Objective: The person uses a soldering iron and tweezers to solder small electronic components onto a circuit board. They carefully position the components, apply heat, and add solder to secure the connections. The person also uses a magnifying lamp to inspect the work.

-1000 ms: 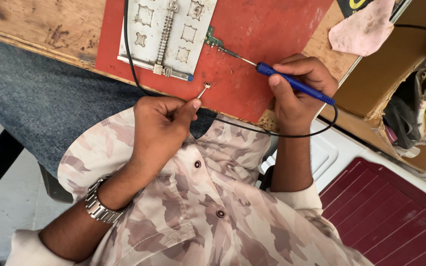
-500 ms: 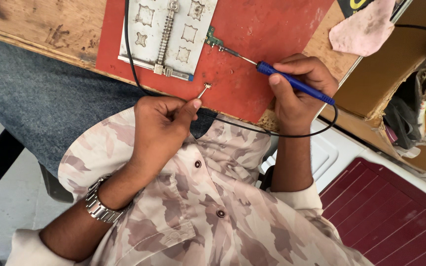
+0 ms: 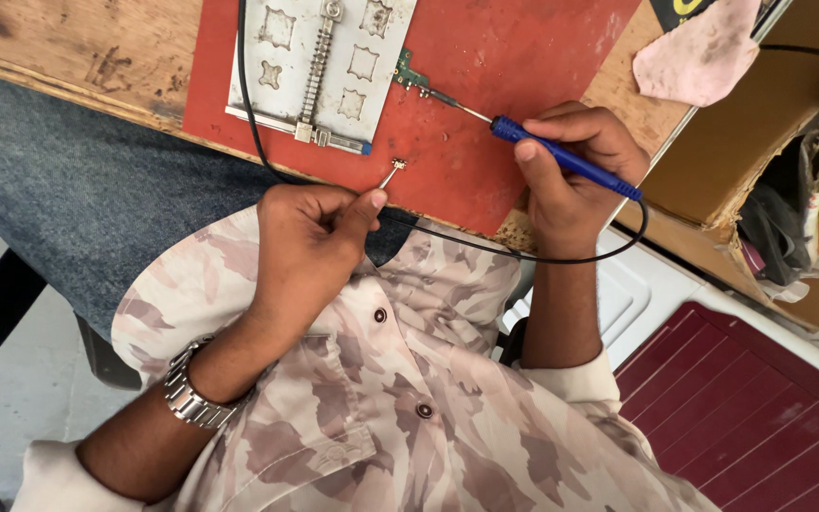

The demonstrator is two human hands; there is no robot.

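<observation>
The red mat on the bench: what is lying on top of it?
On the red mat lie a grey metal jig, a small green circuit board under the soldering iron tip, and a black cable. Whatever lies under the jig is covered.

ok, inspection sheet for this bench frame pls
Surface: red mat on a worn wooden bench.
Job's things: small green board under the soldering iron tip; tweezers pinch a tiny part.
Clutter: metal fixture plate, pink cloth.
Grippers: left hand grips tweezers; right hand grips iron.
Cables: black cord crosses the plate and loops to the iron.
Surroundings: maroon surface, cardboard box.
</observation>
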